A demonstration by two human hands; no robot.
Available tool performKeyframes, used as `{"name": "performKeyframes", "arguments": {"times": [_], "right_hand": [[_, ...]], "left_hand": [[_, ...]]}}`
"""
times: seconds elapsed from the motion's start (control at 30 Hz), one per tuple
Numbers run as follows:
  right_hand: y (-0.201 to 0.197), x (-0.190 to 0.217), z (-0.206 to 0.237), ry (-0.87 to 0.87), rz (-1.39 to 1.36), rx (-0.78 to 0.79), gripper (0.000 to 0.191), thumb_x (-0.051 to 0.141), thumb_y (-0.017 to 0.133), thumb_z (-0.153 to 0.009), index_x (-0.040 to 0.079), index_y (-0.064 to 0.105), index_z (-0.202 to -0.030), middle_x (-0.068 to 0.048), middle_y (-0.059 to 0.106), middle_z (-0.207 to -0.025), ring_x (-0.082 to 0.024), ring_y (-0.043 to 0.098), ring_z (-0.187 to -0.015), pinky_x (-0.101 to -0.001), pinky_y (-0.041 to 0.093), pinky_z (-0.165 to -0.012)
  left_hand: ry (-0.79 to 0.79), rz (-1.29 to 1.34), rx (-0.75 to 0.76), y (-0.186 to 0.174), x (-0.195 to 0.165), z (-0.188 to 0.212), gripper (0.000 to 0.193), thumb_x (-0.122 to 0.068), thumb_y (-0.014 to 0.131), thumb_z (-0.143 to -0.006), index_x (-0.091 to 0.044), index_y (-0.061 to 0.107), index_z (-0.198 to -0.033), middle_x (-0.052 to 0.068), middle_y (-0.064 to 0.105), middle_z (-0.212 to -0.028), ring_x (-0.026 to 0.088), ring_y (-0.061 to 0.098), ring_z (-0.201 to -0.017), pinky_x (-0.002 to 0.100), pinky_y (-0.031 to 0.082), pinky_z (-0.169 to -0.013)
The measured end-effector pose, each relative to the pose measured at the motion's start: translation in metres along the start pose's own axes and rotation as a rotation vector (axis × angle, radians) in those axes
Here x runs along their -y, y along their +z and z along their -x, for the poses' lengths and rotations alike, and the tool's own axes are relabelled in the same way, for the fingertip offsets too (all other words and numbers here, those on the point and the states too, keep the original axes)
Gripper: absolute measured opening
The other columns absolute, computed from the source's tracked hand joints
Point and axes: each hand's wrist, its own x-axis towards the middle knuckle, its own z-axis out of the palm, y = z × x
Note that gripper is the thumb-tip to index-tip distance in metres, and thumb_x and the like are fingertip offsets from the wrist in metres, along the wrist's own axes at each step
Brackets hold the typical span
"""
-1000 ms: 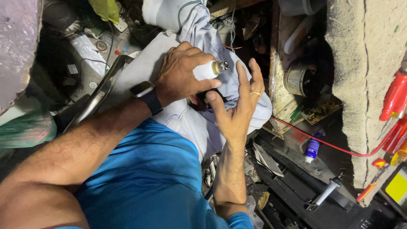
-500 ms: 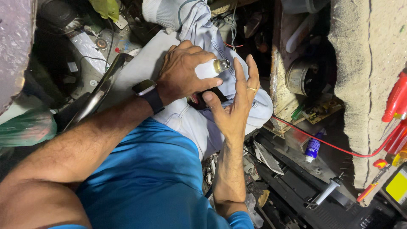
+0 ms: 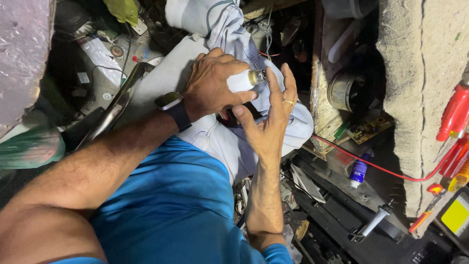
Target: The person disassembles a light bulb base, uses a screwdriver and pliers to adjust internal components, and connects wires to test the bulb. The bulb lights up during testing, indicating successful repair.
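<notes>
Head view, looking down over a blue-sleeved lap: the left hand (image 3: pixel 215 83) is clenched around a white bulb (image 3: pixel 240 82), whose brass-coloured screw base (image 3: pixel 257 77) pokes out past the fingers towards the right hand (image 3: pixel 271 115). That right hand is released, palm facing the bulb, fingers spread and upright, a ring on one finger; its fingertips stand just beside the screw base, and whether they touch it cannot be told.

Compared with a second ago, little has moved. The left hand keeps the same grip, with the bulb in the same place above the knee. The right hand has stayed open close to the base, its fingers shifting only slightly, so the work is still centred on the metal end of the bulb, with no new thing picked up. A small dark object (image 3: pixel 229 116) shows under the left hand, between both hands and the pale trousers (image 3: pixel 220 142); what it is cannot be made out.

A dark wristwatch (image 3: pixel 172 105) sits on the left wrist.

As for containers: beyond the right hand, against the rough wall (image 3: pixel 415 98), a round metal can (image 3: pixel 348 90) lies on its side, its inside too dark to read. Further down on that side a small blue bottle (image 3: pixel 359 171) with a white cap stands upright and closed, just beside a red wire (image 3: pixel 381 168). Past it, at the far edge, hang red-handled tools (image 3: pixel 454 112). On the far side of the left arm a green plastic bag (image 3: pixel 29 146) bulges; its contents are hidden.
</notes>
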Motion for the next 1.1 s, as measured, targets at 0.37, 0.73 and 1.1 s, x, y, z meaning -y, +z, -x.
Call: {"name": "performKeyframes", "arguments": {"times": [0.37,0.73,1.1], "right_hand": [[0.002,-0.004,-0.002,-0.001,-0.056,-0.059,0.092,0.057,0.084,-0.087,0.006,0.047,-0.155,-0.018,0.033,-0.166,-0.032,0.034,-0.157,-0.0464,0.029,-0.133],[0.008,-0.003,-0.004,0.037,-0.079,-0.050,0.096,0.046,0.092,-0.082,0.008,0.047,-0.157,-0.017,0.034,-0.167,-0.032,0.034,-0.154,-0.0480,0.031,-0.133],[0.016,-0.012,-0.003,0.064,-0.054,-0.002,0.086,0.043,0.094,-0.082,0.008,0.056,-0.151,-0.016,0.039,-0.164,-0.033,0.032,-0.156,-0.0503,0.033,-0.133]], "left_hand": [[-0.015,0.008,0.004,0.000,0.001,-0.001,0.056,-0.055,0.085,-0.078,-0.010,0.076,-0.108,0.009,0.072,-0.096,0.031,0.062,-0.093,0.047,0.045,-0.080],[-0.027,-0.030,-0.002,-0.002,-0.002,-0.003,0.056,-0.054,0.085,-0.074,-0.010,0.076,-0.107,0.010,0.073,-0.096,0.032,0.061,-0.091,0.048,0.047,-0.078],[-0.070,-0.011,0.020,0.005,0.011,0.005,0.055,-0.053,0.085,-0.073,-0.009,0.077,-0.103,0.012,0.073,-0.093,0.034,0.064,-0.089,0.048,0.049,-0.074]]}}
